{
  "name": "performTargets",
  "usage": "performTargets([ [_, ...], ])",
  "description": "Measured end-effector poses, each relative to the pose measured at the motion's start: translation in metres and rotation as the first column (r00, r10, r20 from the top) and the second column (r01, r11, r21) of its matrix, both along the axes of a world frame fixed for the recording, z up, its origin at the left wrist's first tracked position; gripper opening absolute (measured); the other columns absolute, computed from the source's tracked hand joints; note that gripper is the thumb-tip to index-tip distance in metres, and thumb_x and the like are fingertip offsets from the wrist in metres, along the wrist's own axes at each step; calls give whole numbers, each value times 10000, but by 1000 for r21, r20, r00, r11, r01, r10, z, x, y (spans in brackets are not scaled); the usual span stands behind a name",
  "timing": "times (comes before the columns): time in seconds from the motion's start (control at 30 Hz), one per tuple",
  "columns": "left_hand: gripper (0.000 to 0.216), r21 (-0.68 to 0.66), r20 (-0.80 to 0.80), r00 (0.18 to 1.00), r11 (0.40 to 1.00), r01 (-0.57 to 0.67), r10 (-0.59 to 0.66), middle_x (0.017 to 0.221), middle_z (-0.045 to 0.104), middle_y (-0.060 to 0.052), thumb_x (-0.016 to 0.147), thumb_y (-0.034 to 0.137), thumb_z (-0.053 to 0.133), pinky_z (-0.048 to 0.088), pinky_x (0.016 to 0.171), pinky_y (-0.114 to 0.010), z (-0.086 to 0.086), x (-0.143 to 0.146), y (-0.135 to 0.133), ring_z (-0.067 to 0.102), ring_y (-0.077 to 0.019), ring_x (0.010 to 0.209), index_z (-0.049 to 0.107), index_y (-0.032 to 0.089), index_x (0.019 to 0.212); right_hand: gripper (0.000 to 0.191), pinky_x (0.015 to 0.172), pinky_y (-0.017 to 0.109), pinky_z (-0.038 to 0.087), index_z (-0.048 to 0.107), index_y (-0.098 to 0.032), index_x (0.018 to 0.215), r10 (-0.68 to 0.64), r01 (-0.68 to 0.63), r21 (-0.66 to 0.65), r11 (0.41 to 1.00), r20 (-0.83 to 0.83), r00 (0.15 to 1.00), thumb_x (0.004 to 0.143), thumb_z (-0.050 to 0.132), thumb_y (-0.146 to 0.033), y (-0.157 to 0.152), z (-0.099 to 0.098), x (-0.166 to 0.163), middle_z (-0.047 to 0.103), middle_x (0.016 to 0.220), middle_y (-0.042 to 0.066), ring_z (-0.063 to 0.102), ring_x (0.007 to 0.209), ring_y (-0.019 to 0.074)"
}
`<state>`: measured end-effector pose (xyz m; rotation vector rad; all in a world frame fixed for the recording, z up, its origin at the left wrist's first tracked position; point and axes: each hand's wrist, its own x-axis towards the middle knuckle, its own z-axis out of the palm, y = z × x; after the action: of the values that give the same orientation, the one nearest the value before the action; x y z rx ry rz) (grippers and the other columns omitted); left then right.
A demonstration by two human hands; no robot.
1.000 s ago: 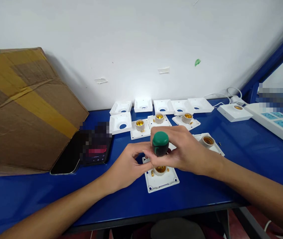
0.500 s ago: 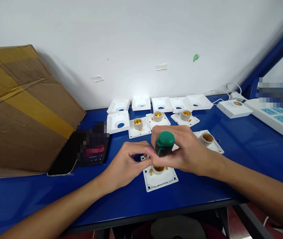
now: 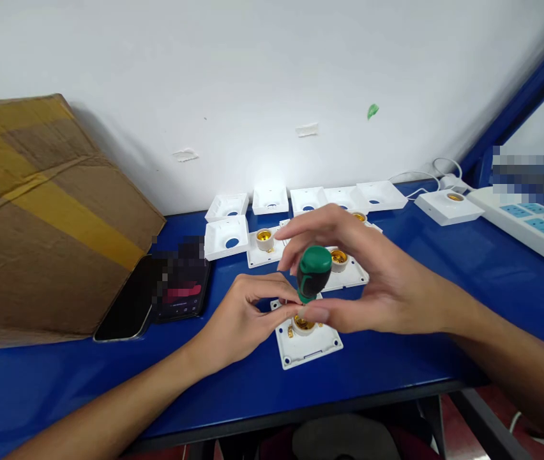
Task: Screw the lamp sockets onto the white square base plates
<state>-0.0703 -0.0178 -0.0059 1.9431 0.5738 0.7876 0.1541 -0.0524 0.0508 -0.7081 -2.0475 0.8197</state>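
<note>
A screwdriver (image 3: 315,273) with a green and black handle stands nearly upright over a white square lamp holder base (image 3: 301,353). The base lies on the blue table, and its round socket (image 3: 304,324) has a brass lining. My left hand (image 3: 243,316) pinches the screwdriver's thin shaft just above the socket. Around the handle, my right hand (image 3: 382,281) is open, its fingers curved and spread apart from the thumb, which lies near the shaft. The screwdriver's tip is hidden by fingers and socket.
White square covers (image 3: 226,235) stand along the wall, with more lamp holder bases (image 3: 265,246) before them. A cardboard box (image 3: 52,223) and two phones (image 3: 126,306) are at left. At right are an assembled lamp holder (image 3: 449,209) and a power strip (image 3: 535,233).
My right hand has loosened from the screwdriver handle and spread its fingers, shifting slightly right. My left hand keeps its place at the shaft.
</note>
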Motion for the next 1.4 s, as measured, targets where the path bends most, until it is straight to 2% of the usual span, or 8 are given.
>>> performTargets([
  [0.2, 53, 28, -39, 999, 999, -25, 26, 810, 800, -19, 926, 186, 810, 539, 717, -262, -3, 1, 0, 707, -172, 757, 842, 199, 886, 285, 944, 324, 566, 657, -191, 1335, 115, -115, 72, 991, 4, 993, 1111, 481, -186, 0, 8, 11, 748, 1268, 68, 699, 1133, 164],
  [0.43, 142, 73, -32, 999, 997, -31, 34, 789, 786, -1, 925, 132, 788, 547, 664, -242, -5, 1, 0, 708, -160, 734, 826, 210, 813, 175, 735, 323, 557, 729, -208, 1060, -146, 164, 273, 948, -84, 986, 927, 811, -288, 1, -4, 0, 735, 888, -2, 639, 750, 144],
  [0.67, 96, 56, -17, 1000, 998, -23, 24, 817, 803, -10, 928, 149, 786, 569, 712, -265, -1, 2, -1, 736, -176, 758, 830, 207, 865, 291, 1009, 421, 566, 687, -221, 1333, 85, -81, 171, 982, -18, 996, 1058, 598, -188, 1, 5, 9, 773, 1259, 73, 702, 1145, 200],
  [0.73, 93, 49, -15, 1000, 999, -6, 7, 815, 809, -12, 931, 164, 784, 575, 702, -271, -2, 3, -1, 739, -184, 752, 828, 208, 861, 258, 925, 385, 592, 720, -221, 1279, 76, -72, 185, 980, -14, 997, 1042, 629, -172, 1, 4, 8, 794, 1120, 51, 713, 1043, 186],
  [0.9, 134, 51, -28, 1000, 999, -8, 10, 827, 810, -8, 940, 124, 755, 583, 726, -274, -2, 4, -1, 741, -186, 777, 831, 220, 885, 241, 652, 299, 529, 794, -204, 1135, -141, 158, 335, 929, -75, 987, 904, 828, -266, 1, -2, 1, 670, 799, -1, 587, 728, 144],
  [1.13, 119, -20, -79, 997, 1000, 15, -16, 850, 796, -51, 947, 218, 773, 600, 740, -282, -3, 1, 1, 745, -194, 788, 791, 171, 839, 364, 969, 391, 561, 664, -251, 1411, -16, 7, 203, 979, 44, 999, 1059, 594, -193, 1, 4, 13, 757, 1300, 72, 699, 1102, 190],
  [1.3, 111, -28, -49, 998, 999, 30, -31, 892, 765, -47, 871, 255, 864, 604, 748, -279, -5, 0, 5, 721, -186, 792, 806, 178, 927, 293, 785, 346, 566, 717, -230, 1302, -90, 83, 290, 953, 10, 996, 1009, 701, -216, 3, -3, 8, 777, 1072, 51, 666, 874, 166],
  [1.4, 86, 24, -78, 996, 999, 34, -32, 827, 723, -18, 865, 240, 868, 579, 713, -261, 0, 2, 6, 682, -165, 744, 803, 186, 880, 248, 662, 312, 513, 754, -207, 1183, -202, 195, 406, 893, -24, 979, 946, 784, -274, 4, -7, 4, 696, 871, 22, 586, 743, 156],
])
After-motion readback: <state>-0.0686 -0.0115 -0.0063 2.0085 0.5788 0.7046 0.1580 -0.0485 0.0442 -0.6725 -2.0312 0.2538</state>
